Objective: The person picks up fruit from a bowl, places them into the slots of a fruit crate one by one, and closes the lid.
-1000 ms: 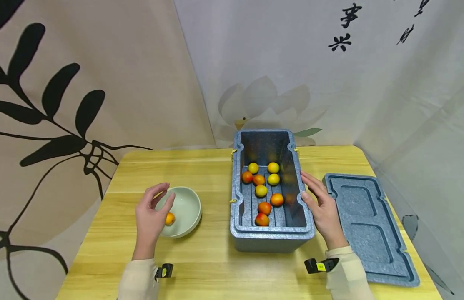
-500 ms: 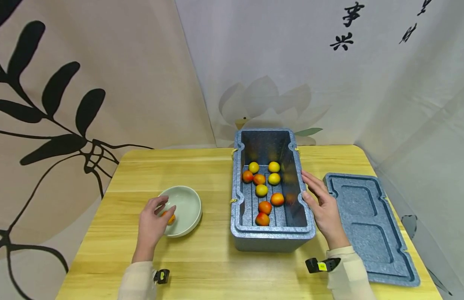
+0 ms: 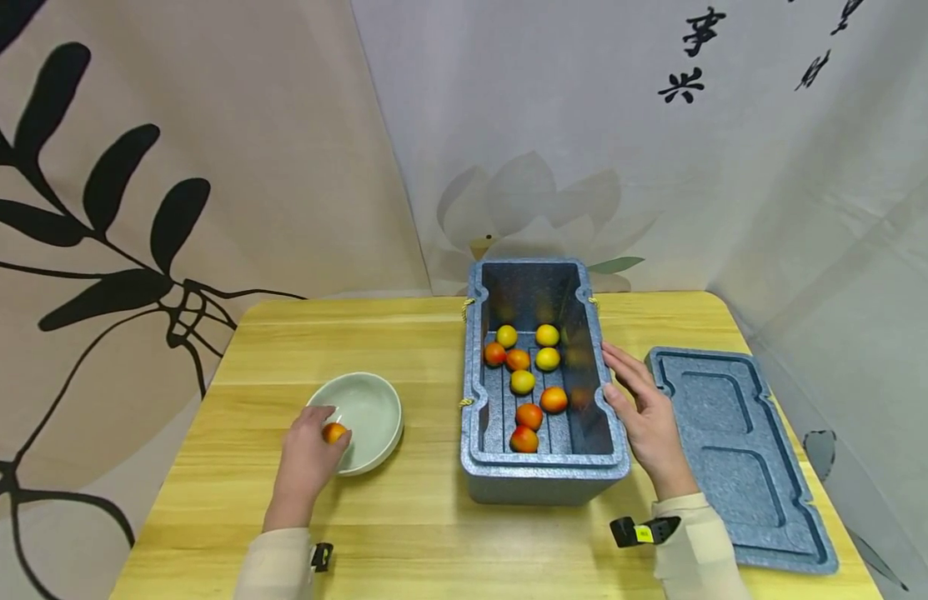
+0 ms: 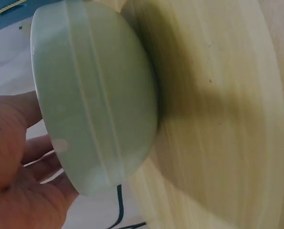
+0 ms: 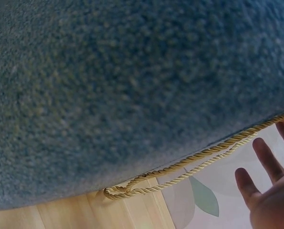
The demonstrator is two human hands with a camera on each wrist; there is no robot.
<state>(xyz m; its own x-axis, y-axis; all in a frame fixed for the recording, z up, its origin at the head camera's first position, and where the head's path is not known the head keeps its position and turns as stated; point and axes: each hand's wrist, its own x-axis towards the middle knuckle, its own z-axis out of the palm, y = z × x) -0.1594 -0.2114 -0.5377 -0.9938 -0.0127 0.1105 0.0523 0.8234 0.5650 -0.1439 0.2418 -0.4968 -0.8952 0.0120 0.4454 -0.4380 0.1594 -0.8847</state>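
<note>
My left hand [image 3: 306,458] reaches over the near-left rim of a pale green bowl [image 3: 377,417], its thumb and fingers closed in on a small round orange-red fruit [image 3: 333,432]. In the left wrist view the bowl's outer wall [image 4: 99,105] hides the fruit, and the fingers bend over the rim. My right hand [image 3: 647,425] rests along the right side of a blue-grey foam box [image 3: 546,458], the thumb at the rim and the fingers extended. Several small yellow fruits [image 3: 522,382] and orange-red fruits [image 3: 529,416] lie on the box floor.
The box's blue-grey lid [image 3: 759,483] lies on the right of the wooden table [image 3: 411,533]. A yellow twisted rope [image 5: 204,155] runs along the box's side near the right fingers. A printed cloth backdrop [image 3: 283,167] hangs behind the table.
My left hand has come down into the bowl and its thumb and fingers have closed on the orange-red fruit, shifting it slightly. The right hand has stayed at the box.
</note>
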